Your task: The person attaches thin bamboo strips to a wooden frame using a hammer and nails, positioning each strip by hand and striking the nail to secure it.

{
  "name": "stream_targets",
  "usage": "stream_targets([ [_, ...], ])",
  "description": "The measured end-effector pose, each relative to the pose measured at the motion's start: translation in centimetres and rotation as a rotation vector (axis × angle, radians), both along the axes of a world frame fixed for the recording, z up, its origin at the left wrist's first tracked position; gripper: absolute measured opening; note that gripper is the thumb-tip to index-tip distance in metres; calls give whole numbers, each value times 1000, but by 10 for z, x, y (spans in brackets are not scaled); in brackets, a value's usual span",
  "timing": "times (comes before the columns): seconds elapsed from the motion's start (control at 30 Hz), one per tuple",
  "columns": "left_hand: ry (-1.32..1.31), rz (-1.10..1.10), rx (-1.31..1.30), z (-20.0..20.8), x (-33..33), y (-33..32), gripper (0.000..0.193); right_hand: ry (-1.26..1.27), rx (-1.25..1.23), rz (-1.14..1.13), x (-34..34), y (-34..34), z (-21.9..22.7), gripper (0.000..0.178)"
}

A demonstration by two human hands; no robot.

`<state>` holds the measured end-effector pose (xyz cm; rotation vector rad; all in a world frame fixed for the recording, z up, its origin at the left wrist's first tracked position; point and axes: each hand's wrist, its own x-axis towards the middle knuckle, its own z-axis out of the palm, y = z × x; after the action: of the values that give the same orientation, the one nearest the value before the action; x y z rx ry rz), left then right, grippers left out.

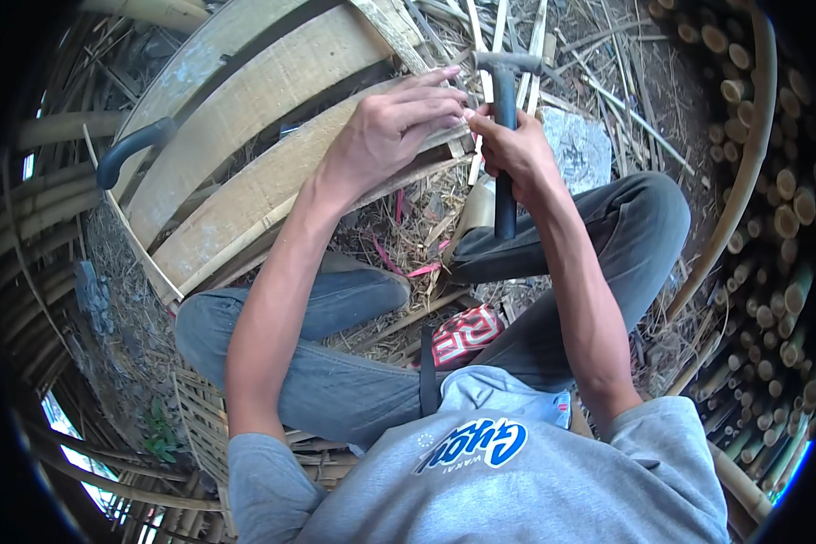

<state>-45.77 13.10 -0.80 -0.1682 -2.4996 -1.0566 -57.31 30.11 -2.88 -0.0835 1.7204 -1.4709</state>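
Observation:
My right hand [517, 150] grips a hammer [505, 195] by its black handle, the grey metal head at the top. The thumb and forefinger of this hand reach left to the fingertips of my left hand [394, 127]. My left hand is raised over the near end of a wooden slat panel [263, 100], its fingers stretched toward the right. Its thumb is mostly hidden, and anything small between the two hands cannot be made out. The panel has several broad, pale slats fixed to a crosspiece [390, 36] and lies before me to the left.
A curved black handle [136, 152] rests by the panel's left edge. Stacked bamboo poles [784, 218] fill the right side behind a long pole [743, 172]. Straw and thin strips [607, 100] litter the ground, with a grey block [576, 150] beyond my right knee. Pink ribbon [390, 258] lies between my legs.

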Motion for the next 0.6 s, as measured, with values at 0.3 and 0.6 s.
stream_targets([
  [0.3,-38,78,6,6,4,1,23,21,85,39,8,8,40,38],
  [0.6,-146,239,-276,-1,3,-1,83,9,48,-21,27,4,35,43],
])
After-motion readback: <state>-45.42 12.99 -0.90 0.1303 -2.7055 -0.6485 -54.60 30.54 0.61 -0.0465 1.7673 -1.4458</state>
